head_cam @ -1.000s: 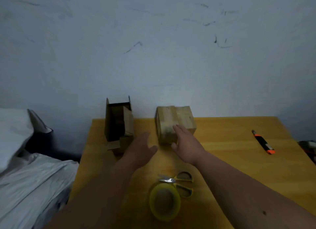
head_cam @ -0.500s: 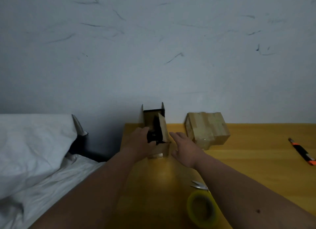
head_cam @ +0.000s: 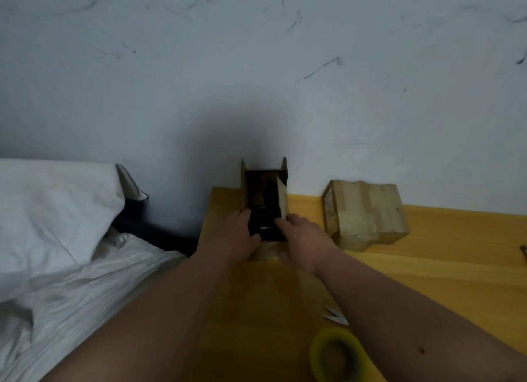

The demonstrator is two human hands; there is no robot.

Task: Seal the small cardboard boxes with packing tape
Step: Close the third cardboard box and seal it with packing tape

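An open cardboard box (head_cam: pixel 283 199) stands at the table's far left corner, flaps up, with a black item (head_cam: pixel 263 224) showing inside. My left hand (head_cam: pixel 236 236) grips the box's left side, fingers on the black item. Against the box's right side rests my right hand (head_cam: pixel 305 239), its fingertips at the opening. A taped, closed cardboard box (head_cam: pixel 365 213) sits just to the right. A yellowish roll of packing tape (head_cam: pixel 336 356) lies near the front edge, partly behind my right forearm.
The yellow wooden table (head_cam: pixel 427 267) meets a grey wall behind. Scissor tips (head_cam: pixel 335 316) poke out beside my right forearm. A utility knife's end (head_cam: pixel 524 250) shows at the right edge. White bedding (head_cam: pixel 57 239) lies left of the table.
Both hands left the taped box and moved left onto the open box, closing around its sides. The view swung left, bringing the bedding in.
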